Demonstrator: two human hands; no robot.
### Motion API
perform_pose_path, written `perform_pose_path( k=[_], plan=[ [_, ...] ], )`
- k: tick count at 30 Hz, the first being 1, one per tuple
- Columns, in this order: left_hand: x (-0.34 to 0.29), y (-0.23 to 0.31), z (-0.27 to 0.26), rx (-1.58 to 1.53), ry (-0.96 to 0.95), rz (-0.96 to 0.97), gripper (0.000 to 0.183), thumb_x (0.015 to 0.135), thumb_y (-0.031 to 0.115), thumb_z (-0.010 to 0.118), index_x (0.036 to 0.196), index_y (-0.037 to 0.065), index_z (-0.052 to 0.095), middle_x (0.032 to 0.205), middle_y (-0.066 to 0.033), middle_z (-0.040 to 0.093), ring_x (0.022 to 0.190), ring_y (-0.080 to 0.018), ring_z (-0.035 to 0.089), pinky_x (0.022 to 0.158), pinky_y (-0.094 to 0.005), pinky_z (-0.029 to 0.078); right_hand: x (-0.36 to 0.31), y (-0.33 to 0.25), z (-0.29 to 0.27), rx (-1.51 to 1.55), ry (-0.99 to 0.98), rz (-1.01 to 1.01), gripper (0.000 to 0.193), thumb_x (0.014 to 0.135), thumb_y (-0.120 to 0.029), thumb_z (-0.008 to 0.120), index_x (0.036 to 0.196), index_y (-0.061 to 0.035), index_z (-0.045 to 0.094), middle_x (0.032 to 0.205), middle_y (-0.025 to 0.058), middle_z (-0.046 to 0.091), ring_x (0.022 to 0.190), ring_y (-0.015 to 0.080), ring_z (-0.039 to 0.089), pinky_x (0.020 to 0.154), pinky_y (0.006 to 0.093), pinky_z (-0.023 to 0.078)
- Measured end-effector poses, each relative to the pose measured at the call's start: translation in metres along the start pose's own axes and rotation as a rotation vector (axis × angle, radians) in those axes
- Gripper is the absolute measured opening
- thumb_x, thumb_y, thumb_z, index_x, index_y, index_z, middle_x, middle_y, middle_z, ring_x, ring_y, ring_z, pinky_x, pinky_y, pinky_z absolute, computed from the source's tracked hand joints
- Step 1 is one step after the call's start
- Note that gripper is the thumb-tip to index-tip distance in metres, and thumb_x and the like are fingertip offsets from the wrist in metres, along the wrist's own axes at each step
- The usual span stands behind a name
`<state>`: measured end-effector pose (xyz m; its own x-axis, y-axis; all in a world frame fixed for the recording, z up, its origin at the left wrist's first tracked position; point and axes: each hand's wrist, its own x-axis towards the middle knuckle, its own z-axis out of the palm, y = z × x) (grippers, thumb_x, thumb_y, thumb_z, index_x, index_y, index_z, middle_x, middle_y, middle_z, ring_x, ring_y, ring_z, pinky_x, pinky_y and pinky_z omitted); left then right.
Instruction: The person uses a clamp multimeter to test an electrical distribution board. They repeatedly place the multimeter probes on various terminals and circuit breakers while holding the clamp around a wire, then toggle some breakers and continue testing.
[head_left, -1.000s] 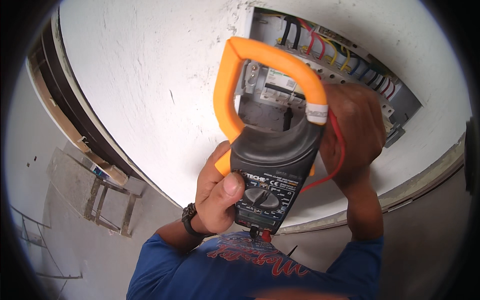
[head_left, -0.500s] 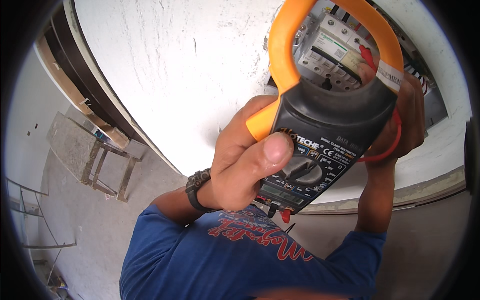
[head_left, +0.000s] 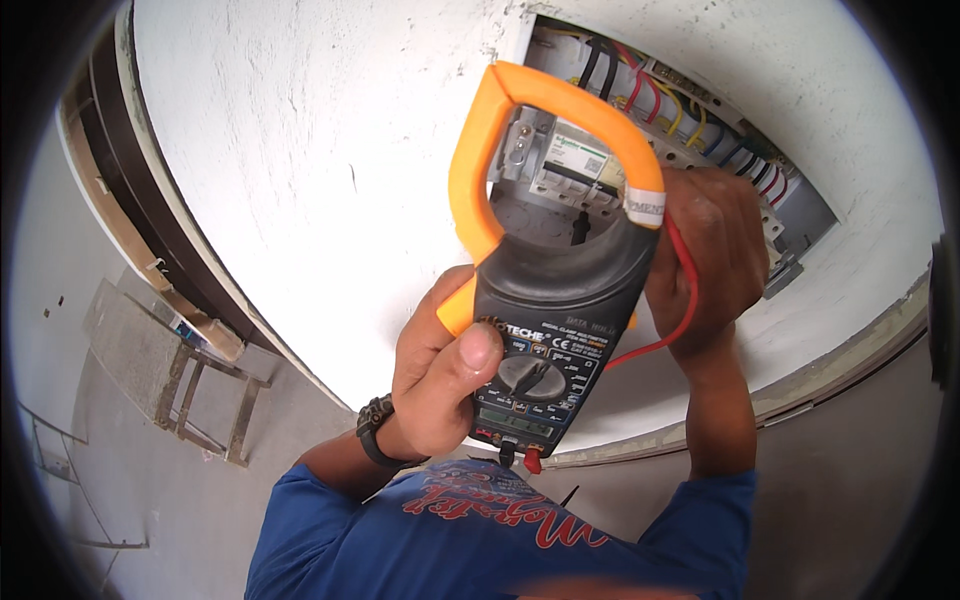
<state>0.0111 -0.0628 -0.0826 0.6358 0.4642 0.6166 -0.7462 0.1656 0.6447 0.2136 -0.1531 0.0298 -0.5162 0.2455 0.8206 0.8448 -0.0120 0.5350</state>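
Note:
My left hand (head_left: 435, 370) grips an orange and black clamp meter (head_left: 560, 275) by its side, thumb lying on the front next to the dial. The meter's jaw is closed, and behind its loop shows a white circuit breaker (head_left: 575, 155). A black test probe (head_left: 581, 228) stands at the breaker's lower side. Beside the jaw, my right hand (head_left: 710, 250) is closed around the red test probe, which the fingers mostly hide. Its red lead (head_left: 690, 295) curves from that hand behind the meter. Where the red tip touches is hidden.
The breaker sits in an open distribution box (head_left: 808, 240) recessed in a white wall (head_left: 300, 150). Black, red, yellow and blue wires (head_left: 690, 120) run along its upper part. A worn wooden stand (head_left: 140, 345) is at the left, near a dark door frame (head_left: 110, 120).
The meter and both hands now appear lower and farther left, with more of the box and its wires in view. The red probe, visible through the jaw before, is now mostly hidden.

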Motion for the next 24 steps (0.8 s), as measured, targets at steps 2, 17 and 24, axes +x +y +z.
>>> perform_pose_path(
  k=[2, 17, 24],
  plan=[
    [0.0, 0.002, -0.003, 0.119, 0.012, -0.067, 0.076, 0.106, 0.049, 0.053, 0.154, -0.008, 0.037, 0.138, -0.0237, 0.064, 0.119, -0.0256, 0.07, 0.103, -0.0373, 0.057, 0.0, -0.001, 0.0, -0.004, -0.001, 0.02, 0.032, 0.084, -0.015, 0.089, 0.108, -0.003, 0.073, 0.086, 0.0059, 0.071, 0.08, 0.0246, 0.067, 0.068, 0.036, 0.057],
    [0.001, 0.007, 0.004, 0.119, 0.051, -0.135, 0.087, 0.103, 0.058, 0.054, 0.153, -0.011, 0.036, 0.134, -0.0268, 0.066, 0.116, -0.0291, 0.074, 0.101, -0.0388, 0.061, -0.002, -0.002, 0.0, 0.016, -0.008, 0.045, 0.035, 0.083, -0.017, 0.09, 0.109, -0.0043, 0.071, 0.086, 0.0065, 0.069, 0.08, 0.0252, 0.067, 0.067, 0.0375, 0.056],
    [-0.006, 0.007, 0.003, 0.181, 0.078, -0.157, 0.087, 0.104, 0.059, 0.052, 0.155, -0.01, 0.034, 0.138, -0.0276, 0.064, 0.118, -0.0315, 0.073, 0.105, -0.0419, 0.059, -0.011, 0.002, -0.01, 0.119, -0.001, 0.056, 0.037, 0.086, -0.016, 0.088, 0.115, -0.0042, 0.069, 0.09, 0.0086, 0.071, 0.084, 0.0271, 0.068, 0.071, 0.0402, 0.057]
  ],
)
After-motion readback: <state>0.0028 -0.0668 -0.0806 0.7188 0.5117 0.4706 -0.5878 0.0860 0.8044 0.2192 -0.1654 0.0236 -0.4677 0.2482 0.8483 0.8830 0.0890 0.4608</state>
